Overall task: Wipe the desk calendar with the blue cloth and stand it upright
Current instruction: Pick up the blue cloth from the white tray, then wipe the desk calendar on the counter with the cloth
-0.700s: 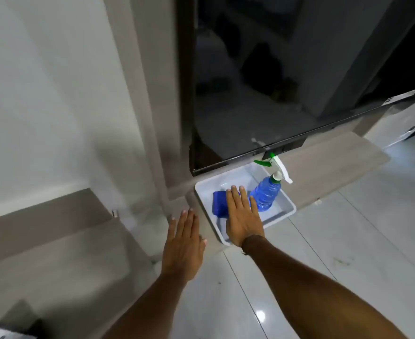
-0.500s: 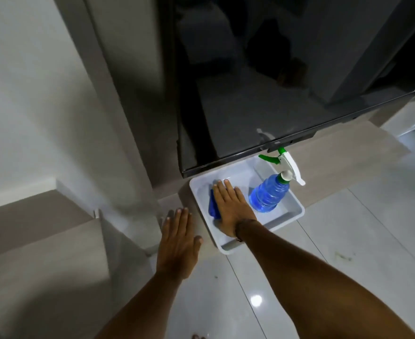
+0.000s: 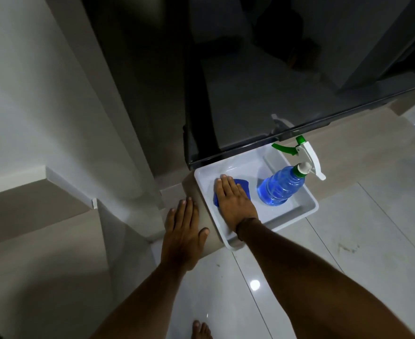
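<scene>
Pressing flat on cloth (image 3: 242,189) in tray (image 3: 304,209), R hand (image 3: 236,204) fingers spread, not gripping; L hand (image 3: 180,237) flat, fingers extended, beside tray; bottle (image 3: 278,189) upright.

A home living room is showing here: a large black television (image 3: 275,77) is standing on a low beige console (image 3: 343,143) over glossy white floor tiles (image 3: 348,253), plain white walls (image 3: 30,94) rising beside it

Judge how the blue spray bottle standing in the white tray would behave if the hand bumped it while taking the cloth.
The spray bottle stands upright, tall on a narrow base, so it probably tips easily. Blue liquid seems to fill most of it, likely making it fairly heavy and steadier. The white tray looks smooth, so it might slide instead. The right hand lies flat on the blue cloth, close beside it.
</scene>
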